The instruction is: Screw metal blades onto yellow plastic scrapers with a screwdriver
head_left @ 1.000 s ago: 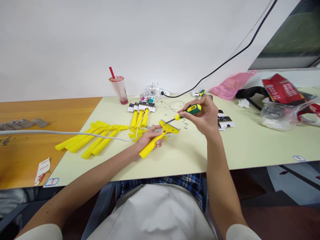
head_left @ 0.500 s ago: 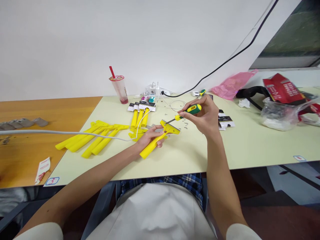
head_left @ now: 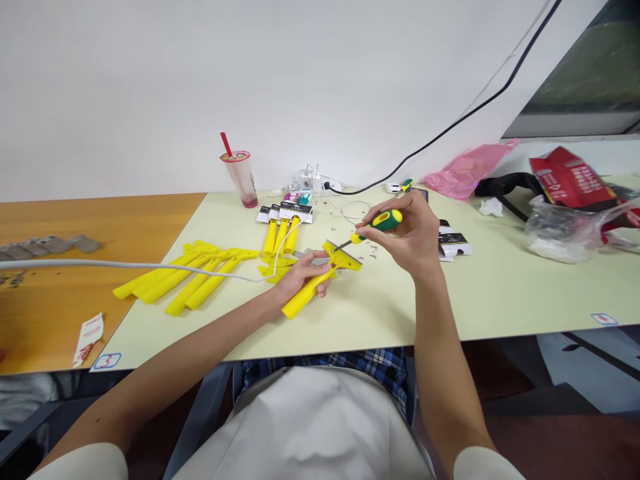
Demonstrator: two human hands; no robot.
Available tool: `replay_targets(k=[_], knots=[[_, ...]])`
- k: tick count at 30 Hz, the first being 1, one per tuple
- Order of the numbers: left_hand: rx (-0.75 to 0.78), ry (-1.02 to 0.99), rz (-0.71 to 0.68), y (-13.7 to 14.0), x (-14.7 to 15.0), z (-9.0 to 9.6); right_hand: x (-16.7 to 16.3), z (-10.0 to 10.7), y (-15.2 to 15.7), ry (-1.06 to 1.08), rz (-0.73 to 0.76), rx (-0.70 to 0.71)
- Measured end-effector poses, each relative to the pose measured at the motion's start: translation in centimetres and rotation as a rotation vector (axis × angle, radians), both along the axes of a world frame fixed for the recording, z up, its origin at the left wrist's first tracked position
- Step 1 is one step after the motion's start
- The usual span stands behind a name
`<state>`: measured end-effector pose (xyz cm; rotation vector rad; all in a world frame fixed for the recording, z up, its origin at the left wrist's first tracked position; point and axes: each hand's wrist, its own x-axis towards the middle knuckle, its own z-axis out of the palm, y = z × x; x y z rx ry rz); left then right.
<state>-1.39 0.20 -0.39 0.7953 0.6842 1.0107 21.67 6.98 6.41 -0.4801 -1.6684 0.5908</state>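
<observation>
Very little has moved since the earlier frame: the yellow scraper (head_left: 311, 289) sits a touch farther right and nearer in view, its surroundings shifting much the same way, and the screwdriver (head_left: 384, 220) tip has gone along with it. The scraper is in the middle of the scene, seemingly raised above the counter (head_left: 380, 327), its handle towards the near left and its wide head (head_left: 346, 259) towards the far right. The left hand (head_left: 295, 275) is closed round it close to the head, a sensible grip, since holding next to the worked spot should limit wobble. The right hand (head_left: 419, 230) pinches the screwdriver's handle between fingertips, with the shaft slanting down to the left end of the head. This looks like turning a small screw; whether the tip is properly seated is too small to tell. To do it well, stand the shaft square to the head, press lightly and evenly, and turn from the fingers; a leaning driver could slip towards the left hand. Bracing the scraper on the counter would probably help. Loose small parts (head_left: 373, 248) lie just to the right, where a dropped screw could easily get lost.
</observation>
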Motion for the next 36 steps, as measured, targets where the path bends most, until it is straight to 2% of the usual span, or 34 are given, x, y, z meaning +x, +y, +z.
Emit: replay_targets(k=[7,14,28,32,36], knots=[[-0.006,0.020,-0.036,-0.3,0.4,0.1,-0.7,1.4,-2.2,-0.154,-0.086,0.098],[-0.032,-0.002,-0.050,-1.2,0.9,0.9,-1.0,2.2,-2.5,-0.402,-0.130,0.302],[-0.048,-0.011,-0.029,-0.6,0.7,-0.1,-0.1,2.6,-3.8,-0.479,0.051,0.159],[-0.031,-0.001,-0.026,-0.6,0.6,0.0,0.2,2.6,-3.5,-0.428,0.039,0.125],[-0.037,0.016,-0.018,-0.8,0.8,0.3,0.7,2.8,-3.2,-0.386,-0.021,0.148]])
